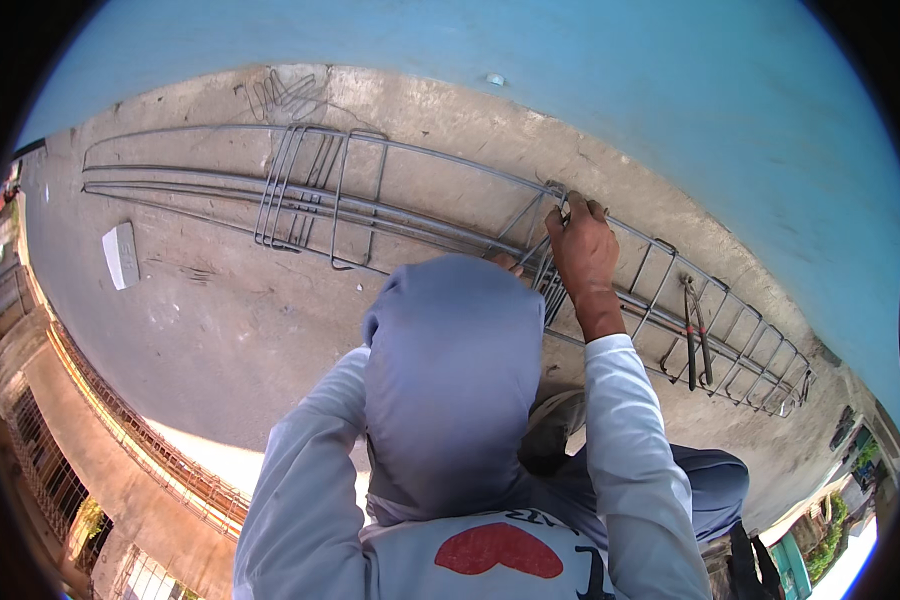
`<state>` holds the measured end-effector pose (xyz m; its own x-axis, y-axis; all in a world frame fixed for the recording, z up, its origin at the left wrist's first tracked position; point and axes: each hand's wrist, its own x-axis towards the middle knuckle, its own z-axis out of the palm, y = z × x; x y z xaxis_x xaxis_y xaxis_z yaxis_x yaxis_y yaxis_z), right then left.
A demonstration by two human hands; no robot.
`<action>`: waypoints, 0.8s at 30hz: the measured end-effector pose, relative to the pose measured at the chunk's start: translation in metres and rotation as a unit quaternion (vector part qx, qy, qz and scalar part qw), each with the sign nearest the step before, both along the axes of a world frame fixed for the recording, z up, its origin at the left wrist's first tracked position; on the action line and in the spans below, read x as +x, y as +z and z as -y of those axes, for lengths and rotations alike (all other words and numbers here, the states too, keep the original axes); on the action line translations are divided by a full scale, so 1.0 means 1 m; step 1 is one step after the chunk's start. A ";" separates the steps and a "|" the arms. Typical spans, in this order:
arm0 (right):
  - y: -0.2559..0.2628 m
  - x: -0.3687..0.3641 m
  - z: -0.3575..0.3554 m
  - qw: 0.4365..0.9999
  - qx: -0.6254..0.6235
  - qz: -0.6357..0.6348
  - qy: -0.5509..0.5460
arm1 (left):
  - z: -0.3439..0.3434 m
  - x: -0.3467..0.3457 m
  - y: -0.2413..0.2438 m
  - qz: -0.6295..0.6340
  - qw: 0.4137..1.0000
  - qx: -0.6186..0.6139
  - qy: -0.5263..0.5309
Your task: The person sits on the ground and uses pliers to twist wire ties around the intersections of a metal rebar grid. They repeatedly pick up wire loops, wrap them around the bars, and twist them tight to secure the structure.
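A long reinforcement cage of steel rods [435,219] and bent wire stirrups lies across the concrete ground. My right hand [586,244] has its fingers closed at the upper long rod, on a stirrup corner beside a bunch of stirrups [551,289]. Of my left hand [506,262], only some fingers show near the middle rods; the grey hood hides the rest and whatever it touches. Another group of stirrups [277,191] hangs around the rods farther left. End-cutting nippers [691,330] with dark handles and red bands rest on the cage, right of my right hand.
A blue wall [645,90] runs behind the cage. Loose bent wires [285,94] lie by it at upper left. A whitish flat piece [121,256] lies on the ground at left. More long steel cages [150,442] stand at lower left. My bent knee [712,487] is close to the cage.
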<state>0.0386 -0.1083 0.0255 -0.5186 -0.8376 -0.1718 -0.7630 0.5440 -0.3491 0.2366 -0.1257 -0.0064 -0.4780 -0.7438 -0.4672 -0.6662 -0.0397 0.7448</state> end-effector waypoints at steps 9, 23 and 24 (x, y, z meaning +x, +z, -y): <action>-0.004 -0.011 0.006 0.994 0.048 -0.014 0.096 | 0.050 -0.041 -0.003 -0.039 0.958 -0.210 -0.189; 0.011 0.012 -0.007 0.994 0.072 0.062 -0.048 | 0.079 -0.040 -0.044 -0.157 0.937 -0.033 -0.310; 0.007 0.015 -0.012 0.995 0.066 0.057 -0.056 | 0.079 -0.044 -0.044 -0.139 0.938 -0.037 -0.315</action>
